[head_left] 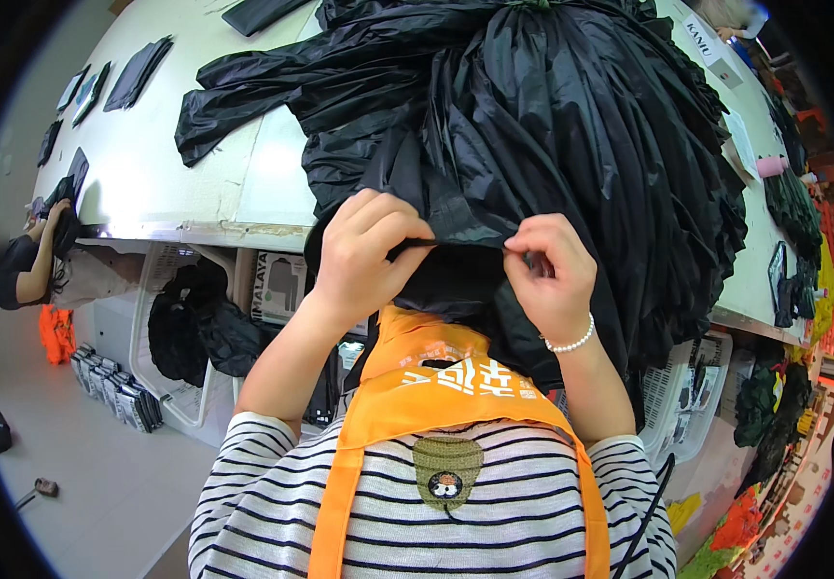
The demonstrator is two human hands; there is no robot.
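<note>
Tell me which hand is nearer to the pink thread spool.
The right hand. It pinches the edge of the black fabric, below and left of the pink thread spool in the picture; the left hand pinches it farther left.

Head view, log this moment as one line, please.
left hand: pinching black fabric | right hand: pinching same fabric, apart from left | fabric: gathered folds on white table, overhanging near edge

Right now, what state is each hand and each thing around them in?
Shiny black gathered fabric: bunched, partly hanging off the white table
Bare left hand: pinching the fabric's edge
Bare right hand: pinching it too
White beaded bracelet: worn, right wrist
Orange cloth apron: worn, creased
Dark flat rectangular bundles: lying separate
</note>
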